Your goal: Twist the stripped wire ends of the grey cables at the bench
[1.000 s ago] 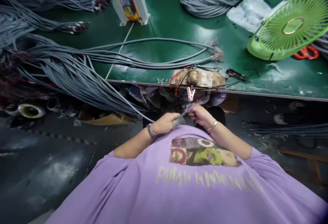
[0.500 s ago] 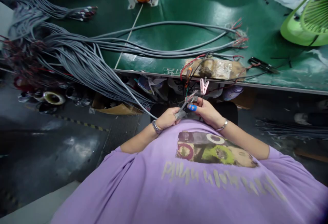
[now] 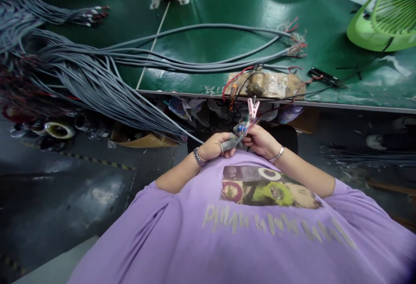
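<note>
My left hand (image 3: 217,144) is closed round the end of a grey cable (image 3: 169,122) that runs off to the left; its thumb wears a grey cover. My right hand (image 3: 261,140) pinches the cable's thin coloured wires (image 3: 243,127) just beyond the left hand's grip. Both hands sit close to my chest, below the edge of the green workbench (image 3: 211,2). A pink clip (image 3: 251,107) on thin wires hangs right above the hands. A taped brown block (image 3: 269,83) with red and black leads rests on the bench edge.
A thick bundle of grey cables (image 3: 74,80) drapes off the bench at left. Several looped cables (image 3: 208,65) with stripped ends lie across the bench. A green fan (image 3: 386,20) stands at the right, a black tool (image 3: 325,77) beside the block, a tape roll (image 3: 60,130) under the bench.
My hands have come closer together around the cable end, the right fingers now pinching the wires. The view has shifted slightly; the bench things have not moved.
</note>
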